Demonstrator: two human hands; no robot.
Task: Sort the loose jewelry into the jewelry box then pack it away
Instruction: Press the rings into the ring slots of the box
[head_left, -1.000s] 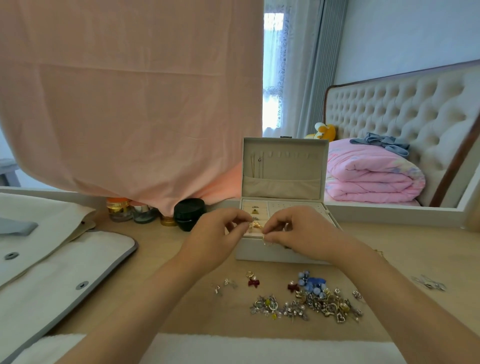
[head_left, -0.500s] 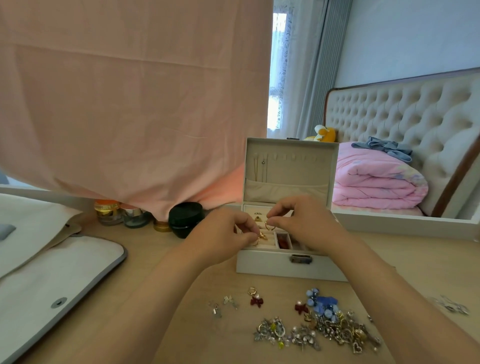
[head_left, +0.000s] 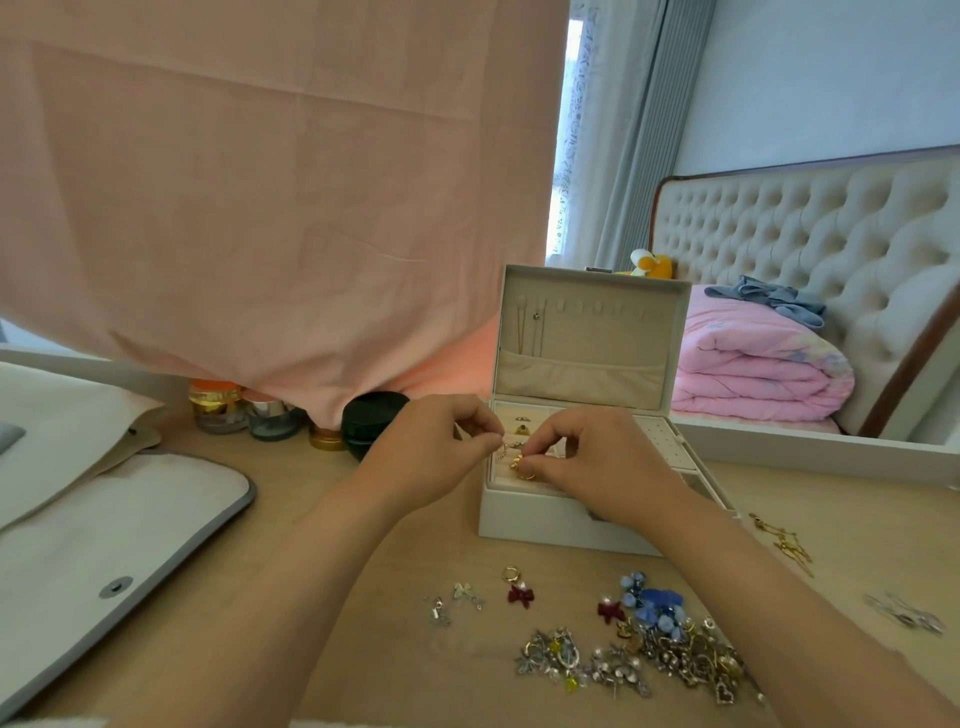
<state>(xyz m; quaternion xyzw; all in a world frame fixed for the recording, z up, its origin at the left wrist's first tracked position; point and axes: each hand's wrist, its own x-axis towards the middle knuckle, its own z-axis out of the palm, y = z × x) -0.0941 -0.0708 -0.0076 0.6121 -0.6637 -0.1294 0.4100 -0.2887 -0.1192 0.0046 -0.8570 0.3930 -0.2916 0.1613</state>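
At your far left, about 9 o'clock on the desk (head_left: 332, 571), lies a white pouch (head_left: 104, 519) with a grey edge and a snap. Beyond it, near 11 o'clock, small jars (head_left: 218, 410) and a black pot (head_left: 374, 423) stand under the hem of a hanging pink cloth (head_left: 260, 182).

Your left hand (head_left: 431, 457) is curled, with thumb and forefinger pinching a thin hoop (head_left: 501, 453) at the front left corner of the jewelry box (head_left: 561, 525). Just to its 3 o'clock, your right hand (head_left: 608, 462) is curled too, its fingertips pinching a gold piece (head_left: 522, 465) right above the ring rolls. The two pieces almost touch; you cannot tell from here whether they are joined.

The box sits at 12 o'clock, its lid (head_left: 587, 332) standing upright, with a few rings already seated in the rolls.

The loose jewelry (head_left: 649, 654) waits at 6 o'clock of the box, close to you, with a red bow earring (head_left: 520, 595) and small silver bits apart on its left. At 3 o'clock a gold chain (head_left: 782, 540) lies beside the box, and silver pieces (head_left: 906, 616) lie farther right.
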